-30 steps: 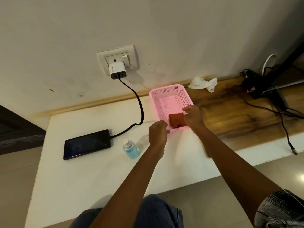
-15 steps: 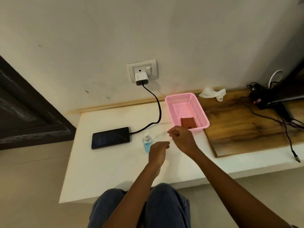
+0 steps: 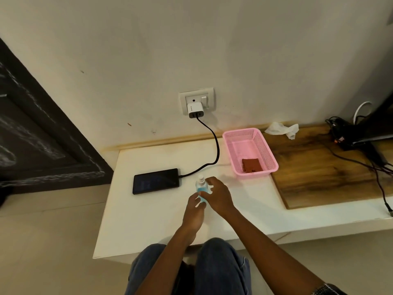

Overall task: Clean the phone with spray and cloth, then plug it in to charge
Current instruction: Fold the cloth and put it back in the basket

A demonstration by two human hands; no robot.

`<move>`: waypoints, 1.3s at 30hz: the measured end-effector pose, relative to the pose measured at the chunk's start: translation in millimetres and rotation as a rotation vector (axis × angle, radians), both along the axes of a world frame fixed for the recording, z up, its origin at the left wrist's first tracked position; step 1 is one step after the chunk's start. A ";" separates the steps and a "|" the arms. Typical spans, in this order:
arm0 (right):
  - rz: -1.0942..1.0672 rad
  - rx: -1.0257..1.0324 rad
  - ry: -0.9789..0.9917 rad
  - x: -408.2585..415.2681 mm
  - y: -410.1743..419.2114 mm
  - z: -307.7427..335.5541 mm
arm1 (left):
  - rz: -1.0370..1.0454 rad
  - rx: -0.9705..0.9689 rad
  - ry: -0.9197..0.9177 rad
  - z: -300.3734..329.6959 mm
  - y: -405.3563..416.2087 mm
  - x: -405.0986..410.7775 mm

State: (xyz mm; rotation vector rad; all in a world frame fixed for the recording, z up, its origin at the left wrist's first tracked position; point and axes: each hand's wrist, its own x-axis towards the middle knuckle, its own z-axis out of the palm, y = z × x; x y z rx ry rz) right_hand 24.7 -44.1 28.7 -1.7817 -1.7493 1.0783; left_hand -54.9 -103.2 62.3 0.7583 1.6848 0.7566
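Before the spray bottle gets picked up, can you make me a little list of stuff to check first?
1. Spray bottle upright on the white table: ok.
2. Hands at the bottle: ok. Left hand at its base, right hand beside it.
3. Firm grip on the bottle: cannot tell, the fingers hide it.
4. Phone free to clean: not ok, the black cable looks plugged into it, running up to the charger.
5. Cloth within reach: ok, it lies in the pink basket.
6. Bottle cap off: cannot tell.
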 end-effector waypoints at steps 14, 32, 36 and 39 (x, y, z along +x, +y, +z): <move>-0.208 0.163 0.112 43.2 -3.9 20.7 | -0.121 0.140 -0.033 11.4 8.0 33.5; -0.282 0.277 0.182 102.7 63.3 69.6 | -0.325 0.351 -0.021 51.2 88.7 81.7; -0.307 0.285 0.110 115.2 82.1 64.2 | -0.358 0.396 0.035 40.5 103.1 85.6; -0.366 0.292 0.078 121.4 97.6 55.0 | -0.370 0.411 0.182 24.4 114.1 84.5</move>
